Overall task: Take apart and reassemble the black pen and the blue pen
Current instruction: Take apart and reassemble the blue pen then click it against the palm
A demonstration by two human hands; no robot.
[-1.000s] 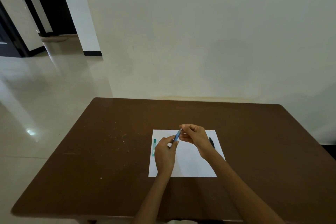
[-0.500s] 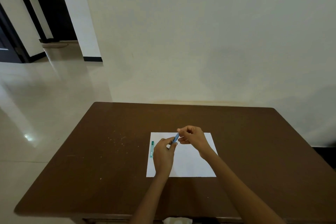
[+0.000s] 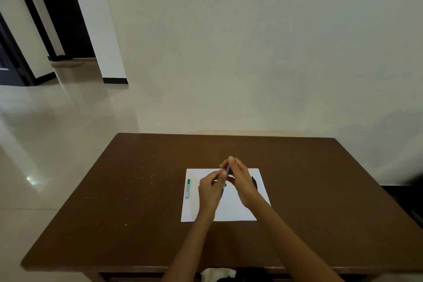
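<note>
With the left hand [image 3: 211,186] and right hand [image 3: 240,178] both clamped on the blue pen [image 3: 225,181], uneven twisting risks dropping small internals onto the white paper sheet [image 3: 240,210].

blue pen [image 3: 227,173] tipped steeper, right hand [image 3: 240,181] raised

A sheet of paper [image 3: 231,210] lay on the table [image 3: 142,213] in front of me, nearer my edge than the far one. My left hand [image 3: 211,188] and right hand [image 3: 241,181] met above the sheet's far half, left of its middle and right of it, with the pen [image 3: 227,173] held between them. A small tube [image 3: 188,188] lay along the sheet's left edge. Another pen [image 3: 254,182] lay on the sheet just right of my right hand. The wall [image 3: 251,52] stood behind the table.
</note>
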